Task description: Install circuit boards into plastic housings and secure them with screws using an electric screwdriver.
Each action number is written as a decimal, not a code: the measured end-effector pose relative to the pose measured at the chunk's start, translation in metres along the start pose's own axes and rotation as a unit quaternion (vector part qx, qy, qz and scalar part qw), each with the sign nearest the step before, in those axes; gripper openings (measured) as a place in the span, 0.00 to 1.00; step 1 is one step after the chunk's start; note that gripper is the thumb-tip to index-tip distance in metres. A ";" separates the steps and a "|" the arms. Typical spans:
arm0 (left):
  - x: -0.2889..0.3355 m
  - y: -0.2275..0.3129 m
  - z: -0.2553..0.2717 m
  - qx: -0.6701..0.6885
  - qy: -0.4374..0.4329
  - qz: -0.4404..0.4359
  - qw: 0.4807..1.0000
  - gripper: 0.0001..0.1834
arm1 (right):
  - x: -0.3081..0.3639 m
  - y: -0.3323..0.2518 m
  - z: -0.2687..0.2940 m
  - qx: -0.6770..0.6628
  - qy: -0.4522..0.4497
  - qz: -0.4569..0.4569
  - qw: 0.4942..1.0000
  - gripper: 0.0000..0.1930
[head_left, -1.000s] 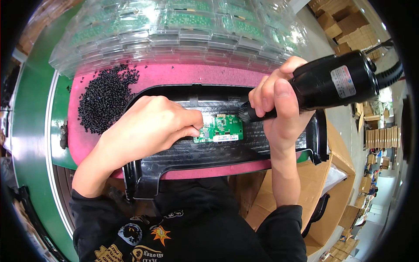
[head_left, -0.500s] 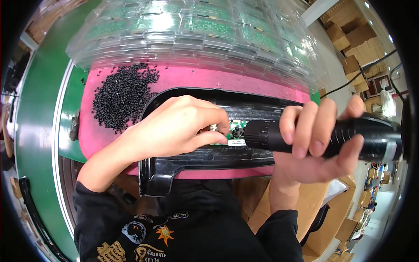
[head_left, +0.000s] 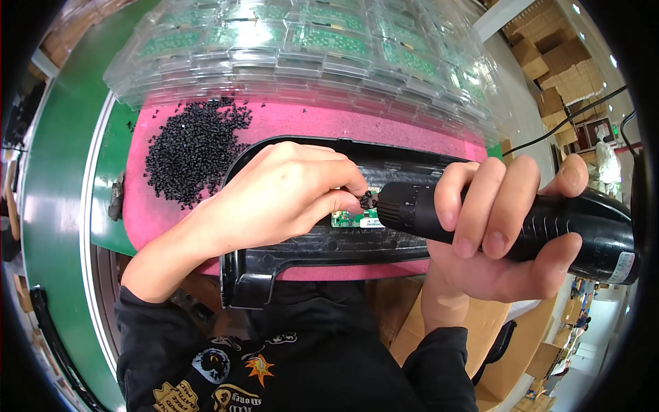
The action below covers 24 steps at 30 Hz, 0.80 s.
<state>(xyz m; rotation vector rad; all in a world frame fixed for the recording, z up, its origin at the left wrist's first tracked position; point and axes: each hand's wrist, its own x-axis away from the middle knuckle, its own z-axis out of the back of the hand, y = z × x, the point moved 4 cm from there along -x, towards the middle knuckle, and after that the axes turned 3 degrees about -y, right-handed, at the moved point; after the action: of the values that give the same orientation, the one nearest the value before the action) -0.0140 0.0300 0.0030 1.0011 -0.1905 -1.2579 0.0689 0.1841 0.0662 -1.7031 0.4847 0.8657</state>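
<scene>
My right hand [head_left: 491, 226] is wrapped around a black electric screwdriver [head_left: 408, 207], held nearly level with its tip toward the left. Thumb and forefinger of my left hand [head_left: 295, 189] are pinched at that tip, on what looks like small black screws [head_left: 368, 200]; how many cannot be made out. Below both hands, a small green circuit board [head_left: 349, 220] lies inside a long black plastic housing [head_left: 316, 253]. My fingers and the screwdriver cover part of the board. The housing rests on a pink mat [head_left: 147, 223].
A heap of small black screws [head_left: 195, 154] lies on the mat's left. Stacked clear plastic trays [head_left: 288, 69] with green circuit boards stand along the far side. A green work surface [head_left: 62, 226] runs at left. An open cardboard box [head_left: 453, 329] sits at lower right, and a black cable [head_left: 570, 118] hangs at right.
The screwdriver's rear end has tilted down and its tip has shifted slightly left, meeting my left fingertips. Those fingertips have lifted a little off the board, and small black pieces show between them.
</scene>
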 end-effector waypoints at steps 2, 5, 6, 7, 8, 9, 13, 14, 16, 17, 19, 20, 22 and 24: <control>0.000 0.000 0.000 -0.002 0.007 -0.007 1.000 0.10 | -0.001 0.000 0.001 0.002 -0.001 -0.001 1.000 0.21; -0.003 0.006 0.003 0.002 0.026 -0.005 1.000 0.10 | -0.002 0.005 -0.001 -0.001 0.004 0.006 1.000 0.21; -0.004 0.008 0.004 0.008 0.038 0.005 0.999 0.10 | -0.002 0.008 0.000 -0.005 0.034 -0.004 0.999 0.21; -0.003 0.004 0.003 0.008 0.037 0.005 0.999 0.10 | -0.001 0.012 -0.001 -0.010 0.064 -0.013 0.998 0.21; -0.002 0.002 0.003 -0.037 0.054 -0.038 0.997 0.11 | 0.000 0.015 -0.004 -0.010 0.105 -0.025 0.994 0.21; 0.000 0.003 0.003 -0.083 0.070 -0.080 0.991 0.11 | -0.001 0.017 -0.005 0.007 0.125 -0.030 0.992 0.20; 0.001 0.007 0.005 -0.172 0.051 -0.075 0.981 0.07 | 0.002 0.030 -0.003 0.041 0.131 -0.068 0.988 0.18; 0.001 0.006 0.005 -0.198 0.028 -0.050 0.979 0.06 | 0.002 0.032 -0.002 0.093 0.113 -0.075 0.986 0.18; 0.002 0.004 0.005 -0.224 0.004 -0.023 0.974 0.05 | 0.002 0.041 0.001 0.150 0.085 -0.083 0.982 0.18; 0.003 0.003 0.004 -0.238 -0.002 -0.004 0.971 0.05 | 0.003 0.045 0.000 0.149 0.084 -0.083 0.982 0.18; 0.004 0.002 0.003 -0.252 -0.007 0.017 0.968 0.05 | 0.003 0.050 -0.003 0.197 0.087 -0.073 0.974 0.17; 0.005 0.002 0.002 -0.265 -0.017 0.025 0.964 0.05 | 0.001 0.051 -0.004 0.190 0.087 -0.082 0.974 0.16; 0.006 0.002 0.001 -0.279 -0.025 0.036 0.959 0.05 | 0.002 0.054 -0.003 0.182 0.083 -0.089 0.976 0.16; 0.008 0.003 0.002 -0.274 -0.020 0.035 0.961 0.05 | 0.002 0.056 -0.005 0.154 0.088 -0.092 0.980 0.16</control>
<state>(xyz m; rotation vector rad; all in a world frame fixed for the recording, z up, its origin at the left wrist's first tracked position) -0.0104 0.0219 0.0032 0.4862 0.0914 -1.1743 0.0319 0.1624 0.0292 -1.5148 0.5414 0.4797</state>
